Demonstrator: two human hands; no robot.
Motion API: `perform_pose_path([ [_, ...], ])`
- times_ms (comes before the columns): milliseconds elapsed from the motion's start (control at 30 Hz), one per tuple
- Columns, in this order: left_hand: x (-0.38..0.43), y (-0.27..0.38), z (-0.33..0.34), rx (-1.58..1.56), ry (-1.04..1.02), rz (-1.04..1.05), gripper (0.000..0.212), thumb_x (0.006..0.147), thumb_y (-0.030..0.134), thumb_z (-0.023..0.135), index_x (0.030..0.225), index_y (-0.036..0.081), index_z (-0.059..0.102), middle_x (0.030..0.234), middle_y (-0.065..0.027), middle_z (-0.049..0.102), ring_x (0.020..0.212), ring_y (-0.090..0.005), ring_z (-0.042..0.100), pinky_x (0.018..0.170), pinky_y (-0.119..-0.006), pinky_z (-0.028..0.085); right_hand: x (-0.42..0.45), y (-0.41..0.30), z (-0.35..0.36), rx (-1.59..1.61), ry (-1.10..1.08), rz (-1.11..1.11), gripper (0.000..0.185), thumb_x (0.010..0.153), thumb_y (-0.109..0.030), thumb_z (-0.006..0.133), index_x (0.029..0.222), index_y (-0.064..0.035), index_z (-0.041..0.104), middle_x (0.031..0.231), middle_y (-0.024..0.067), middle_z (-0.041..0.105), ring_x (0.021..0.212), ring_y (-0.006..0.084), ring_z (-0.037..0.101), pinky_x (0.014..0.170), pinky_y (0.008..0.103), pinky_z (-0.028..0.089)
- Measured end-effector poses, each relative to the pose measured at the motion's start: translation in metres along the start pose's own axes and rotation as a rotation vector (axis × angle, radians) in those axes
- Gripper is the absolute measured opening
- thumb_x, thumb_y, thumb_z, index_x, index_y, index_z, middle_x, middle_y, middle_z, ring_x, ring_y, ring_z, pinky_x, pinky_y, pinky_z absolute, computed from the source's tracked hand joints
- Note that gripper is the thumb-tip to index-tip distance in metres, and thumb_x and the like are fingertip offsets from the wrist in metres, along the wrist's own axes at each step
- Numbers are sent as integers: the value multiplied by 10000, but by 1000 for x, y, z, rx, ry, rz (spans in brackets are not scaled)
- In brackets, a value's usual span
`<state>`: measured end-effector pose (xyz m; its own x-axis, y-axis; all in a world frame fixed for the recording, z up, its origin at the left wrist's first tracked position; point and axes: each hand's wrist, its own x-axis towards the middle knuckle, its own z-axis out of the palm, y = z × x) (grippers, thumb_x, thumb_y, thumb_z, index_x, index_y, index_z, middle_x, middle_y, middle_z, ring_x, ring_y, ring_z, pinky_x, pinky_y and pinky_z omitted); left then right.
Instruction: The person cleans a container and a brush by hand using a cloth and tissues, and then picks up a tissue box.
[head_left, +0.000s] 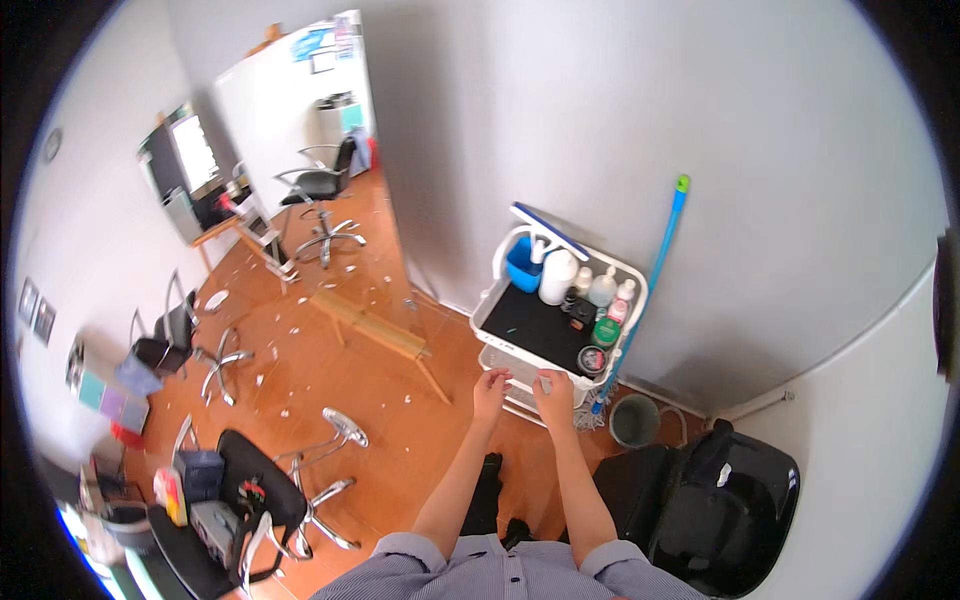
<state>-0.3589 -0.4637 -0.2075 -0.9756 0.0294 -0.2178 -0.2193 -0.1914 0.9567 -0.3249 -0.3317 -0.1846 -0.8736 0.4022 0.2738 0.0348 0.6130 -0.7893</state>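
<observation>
Both my hands are held out in front of the white trolley (491, 343), over its near edge and lower tier. The fingers of my left hand (490, 393) are curled towards the thumb. My right hand (553, 396) is bent much the same way, a short gap from the left. I cannot tell whether anything small or clear is between the fingers. On the trolley's black top mat (525, 320) stand a blue container (523, 271), a white bottle (558, 277), several pump bottles (602, 287), a green-lidded jar (606, 331) and a round tin (592, 361).
A squeegee (551, 231) lies across the trolley's back rim. The blue-handled mop (660, 259) leans on the wall beside a grey bucket (634, 421). At right is a black wash basin (739, 517). Leftward are a wooden bench (369, 324), a large mirror (300, 112) and a loaded salon chair (259, 480).
</observation>
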Motion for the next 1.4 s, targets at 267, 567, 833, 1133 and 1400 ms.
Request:
perform_pose_path([
  [267,-120,56,-133,-144,305,158,185,906,94,465,1038,9,564,931,-58,626,769,-103,572,659,-211,449,-77,-123,28,375,-372,-255,148,827,-147,611,909,-27,638,850,92,617,752,187,573,685,301,461],
  [567,-289,98,-310,-262,802,314,177,910,115,462,1019,22,565,936,-58,626,738,-96,569,630,-204,440,-212,-260,106,500,-933,-484,167,854,-149,582,921,-8,642,816,72,651,748,139,597,684,274,472],
  [833,-462,102,-435,-260,1217,327,186,915,170,455,1030,84,574,946,-24,635,765,-94,582,650,-230,435,-379,-383,169,641,-1274,-657,163,858,-146,581,909,-3,640,733,29,617,680,101,555,630,247,445],
  [1133,-606,90,-550,-235,1452,314,213,908,176,434,1034,82,577,942,-27,638,790,-103,590,684,-239,429,-545,-462,218,641,-1505,-704,193,858,-180,576,920,-9,639,802,63,652,727,128,592,671,265,464],
  [1400,-627,77,-625,-341,1535,250,210,907,187,440,1030,87,579,956,-32,641,804,-113,596,702,-253,435,-615,-487,288,581,-1609,-666,176,861,-160,567,916,-10,641,783,47,639,716,102,577,659,250,456],
])
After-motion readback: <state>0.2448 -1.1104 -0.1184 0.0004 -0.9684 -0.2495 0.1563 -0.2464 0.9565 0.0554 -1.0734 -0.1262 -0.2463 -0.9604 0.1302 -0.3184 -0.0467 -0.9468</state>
